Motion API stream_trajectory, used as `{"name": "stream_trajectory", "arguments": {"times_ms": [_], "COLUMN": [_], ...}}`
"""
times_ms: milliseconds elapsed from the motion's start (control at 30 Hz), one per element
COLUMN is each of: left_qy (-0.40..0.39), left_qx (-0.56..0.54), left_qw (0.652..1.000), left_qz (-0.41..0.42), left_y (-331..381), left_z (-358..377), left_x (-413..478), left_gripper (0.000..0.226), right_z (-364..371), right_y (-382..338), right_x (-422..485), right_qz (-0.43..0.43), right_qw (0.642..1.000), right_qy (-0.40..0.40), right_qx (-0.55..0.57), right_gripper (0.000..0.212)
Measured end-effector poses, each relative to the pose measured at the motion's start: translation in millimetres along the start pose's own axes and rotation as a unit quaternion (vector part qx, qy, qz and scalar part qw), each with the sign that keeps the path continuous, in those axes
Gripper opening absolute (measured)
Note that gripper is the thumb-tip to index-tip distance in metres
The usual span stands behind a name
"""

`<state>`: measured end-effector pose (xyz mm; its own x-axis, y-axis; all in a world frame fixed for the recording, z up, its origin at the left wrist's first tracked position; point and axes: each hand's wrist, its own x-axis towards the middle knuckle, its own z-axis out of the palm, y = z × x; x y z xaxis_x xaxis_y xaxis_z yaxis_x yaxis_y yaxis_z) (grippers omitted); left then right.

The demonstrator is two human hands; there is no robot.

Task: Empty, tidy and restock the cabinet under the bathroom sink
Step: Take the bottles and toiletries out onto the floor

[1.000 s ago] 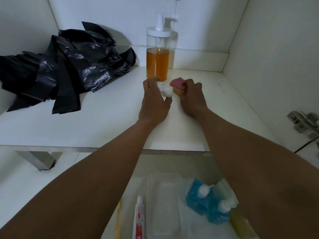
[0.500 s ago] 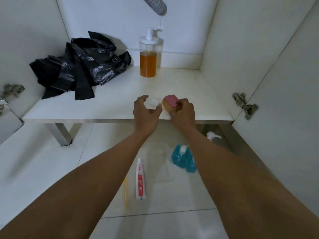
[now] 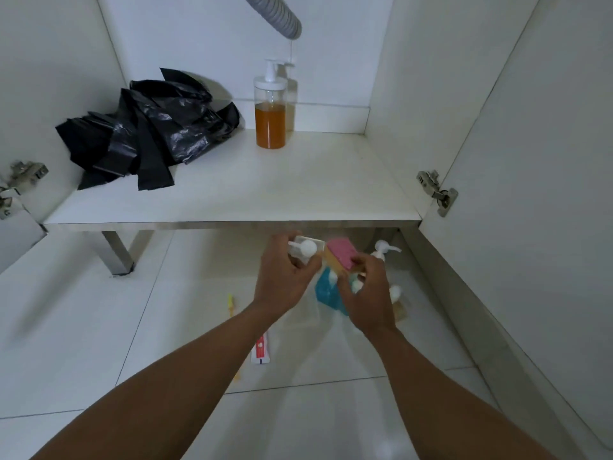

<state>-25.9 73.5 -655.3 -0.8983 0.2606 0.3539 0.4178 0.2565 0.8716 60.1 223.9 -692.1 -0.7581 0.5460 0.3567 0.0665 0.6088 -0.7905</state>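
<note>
- The cabinet [image 3: 331, 180] stands open, its white shelf mostly bare, its door [image 3: 547, 194] swung out to the right.
- The tiled floor [image 3: 83, 327] spreads pale beneath and in front of the shelf.
- Black bags [image 3: 146, 131] lie crumpled at the shelf's back left.
- A grey hose [image 3: 278, 16] hangs from the top, above the back wall.
- A pump bottle [image 3: 270, 111] of amber liquid stands upright near the shelf's back middle, just right of the bags.
- The left hand [image 3: 282, 280] is held out in front of the shelf edge, above the floor, fingers curled around a small white bottle [image 3: 303, 249].
- The right hand [image 3: 368, 293] is just beside it, fingers pinching a sponge [image 3: 341, 257], pink on top and yellow below.
- Under the hands, on the floor, lie blue bottles [image 3: 326, 293] and a white pump top [image 3: 381, 250]; I can't make out the rest of that cluster.
- A toothpaste tube [image 3: 262, 350] lies on the tiles, partly hidden by the left forearm.
- A yellow toothbrush [image 3: 230, 303] lies left of it, blurred.
</note>
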Motion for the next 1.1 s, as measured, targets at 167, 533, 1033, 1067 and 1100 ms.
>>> {"name": "stream_trajectory", "arguments": {"times_ms": [167, 533, 1033, 1067, 1100], "left_qy": [-0.121, -0.240, -0.288, -0.288, -0.287], "left_qx": [0.077, 0.127, 0.168, 0.178, 0.182], "left_qw": [0.988, 0.957, 0.929, 0.926, 0.925], "left_qz": [-0.056, -0.099, -0.162, -0.165, -0.168], "left_y": [-18.1, -35.6, -40.4, -39.7, -38.5], "left_z": [22.1, 67.0, 51.6, 50.3, 48.2], "left_x": [-41.5, -80.5, -78.8, -77.6, -76.6], "left_gripper": [0.038, 0.055, 0.084, 0.089, 0.091], "right_z": [-19.8, -38.2, -41.1, -39.6, -37.7], "right_y": [51.9, 98.8, 93.3, 88.3, 83.1], "right_x": [-73.4, -103.4, -82.4, -78.6, -74.4], "right_qz": [0.091, 0.203, 0.146, 0.137, 0.126], "right_qw": [0.995, 0.955, 0.971, 0.976, 0.982], "right_qy": [-0.037, -0.112, -0.046, -0.039, -0.031], "right_qx": [-0.029, -0.186, -0.183, -0.163, -0.140], "right_gripper": [0.039, 0.043, 0.025, 0.022, 0.019]}}
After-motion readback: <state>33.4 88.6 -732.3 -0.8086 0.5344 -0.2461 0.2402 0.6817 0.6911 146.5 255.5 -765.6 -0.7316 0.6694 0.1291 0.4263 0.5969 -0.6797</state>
